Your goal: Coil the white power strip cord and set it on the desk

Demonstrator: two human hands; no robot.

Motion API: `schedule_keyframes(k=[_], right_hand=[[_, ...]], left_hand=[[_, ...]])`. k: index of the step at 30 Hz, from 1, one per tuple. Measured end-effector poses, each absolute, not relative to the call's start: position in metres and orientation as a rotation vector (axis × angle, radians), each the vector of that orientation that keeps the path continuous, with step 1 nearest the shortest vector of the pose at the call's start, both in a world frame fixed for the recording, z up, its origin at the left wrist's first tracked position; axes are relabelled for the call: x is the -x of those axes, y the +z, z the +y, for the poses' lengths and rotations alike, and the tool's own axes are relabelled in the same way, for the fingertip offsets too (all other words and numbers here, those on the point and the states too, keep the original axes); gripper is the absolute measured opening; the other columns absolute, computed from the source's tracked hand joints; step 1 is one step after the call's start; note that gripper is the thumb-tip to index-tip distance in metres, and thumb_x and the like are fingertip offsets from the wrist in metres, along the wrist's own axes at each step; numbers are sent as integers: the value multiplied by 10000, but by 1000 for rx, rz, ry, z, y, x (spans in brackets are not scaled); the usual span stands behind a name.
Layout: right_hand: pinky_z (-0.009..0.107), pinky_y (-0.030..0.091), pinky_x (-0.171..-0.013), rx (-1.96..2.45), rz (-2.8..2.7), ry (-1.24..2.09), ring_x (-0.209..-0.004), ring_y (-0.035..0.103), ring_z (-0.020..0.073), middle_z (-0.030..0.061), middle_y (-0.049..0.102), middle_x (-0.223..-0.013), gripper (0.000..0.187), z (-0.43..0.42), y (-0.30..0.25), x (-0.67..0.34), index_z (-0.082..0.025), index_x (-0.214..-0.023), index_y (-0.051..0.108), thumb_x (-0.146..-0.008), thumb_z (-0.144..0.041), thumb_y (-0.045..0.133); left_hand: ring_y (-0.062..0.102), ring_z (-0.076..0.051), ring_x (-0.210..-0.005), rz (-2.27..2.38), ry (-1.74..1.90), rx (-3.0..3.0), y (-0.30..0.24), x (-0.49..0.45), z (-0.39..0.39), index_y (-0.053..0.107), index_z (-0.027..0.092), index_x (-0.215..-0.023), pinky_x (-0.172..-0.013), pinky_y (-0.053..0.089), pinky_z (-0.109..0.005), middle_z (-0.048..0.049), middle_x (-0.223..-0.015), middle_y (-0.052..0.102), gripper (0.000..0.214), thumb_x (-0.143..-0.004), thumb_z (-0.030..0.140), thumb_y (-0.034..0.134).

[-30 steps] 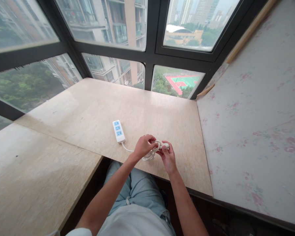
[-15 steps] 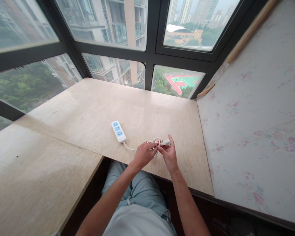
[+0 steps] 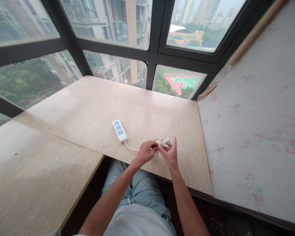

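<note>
Two big surfaces frame everything: the dark-framed window [image 3: 113, 19] far beyond the fingers, and the pale flowered panel [image 3: 255, 124] sloping away to their right. Under the fingers lies the beige stone table [image 3: 149, 105], running from the glass back to the person's lap. A second slab [image 3: 34, 177] of the same stone sits well to the left of the fingers, at an angle to the first. Grey-blue trousers [image 3: 137, 190] show below the table edge, on the near side of the fingers, between the two forearms.

The left hand [image 3: 145, 153] and the right hand [image 3: 170, 154] meet close to the table's near edge, fingertips almost touching. The left fingers are curled narrow, pinched on the coiled white cord [image 3: 158, 143]. The right fingers are also closed on that cord, thumb against the middle fingers, with the forefinger standing up free. A white power strip [image 3: 119, 130] with three blue sockets lies flat on the table, up and to the left of the fingers and well clear of them. One loose run of cord joins its near end to the left fingers. The bundle of loops sits between the two sets of fingers. The white plug [image 3: 166, 142] pokes out just beyond the right fingertips.
</note>
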State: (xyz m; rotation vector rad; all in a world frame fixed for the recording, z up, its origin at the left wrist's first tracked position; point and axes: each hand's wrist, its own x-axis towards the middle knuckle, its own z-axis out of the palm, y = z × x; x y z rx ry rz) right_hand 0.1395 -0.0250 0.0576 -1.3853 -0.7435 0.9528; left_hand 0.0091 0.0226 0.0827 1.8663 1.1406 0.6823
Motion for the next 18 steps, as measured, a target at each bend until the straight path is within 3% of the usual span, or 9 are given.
schedule_keyframes(k=[7,11,18], right_hand=[[260,577,-542,1570,-913,475,-883,663,195,162,453,-1316,803,-30,62,-127,-232,-1355,333,-677,-387,735],[246,542,-508,1637,-946,389,-728,648,153,107,570,-1124,561,-31,59,-125,-213,-1158,435,-705,-399,709],[288,543,-567,1787,-1037,443,-649,686,197,74,694,-885,547,-29,59,-130,-183,-1163,484,-718,-431,684]], left_hand=[[592,-163,-754,1242,700,-1854,81,-15,14,650,173,-822,-703,429,-274,-45,-818,662,127,-798,119,538],[586,-184,-798,1299,665,-1891,79,-19,12,630,177,-821,-714,420,-290,-62,-850,654,124,-822,121,519],[573,-209,-857,1401,635,-1986,80,-25,3,578,178,-847,-750,411,-316,-88,-893,635,153,-874,105,446]])
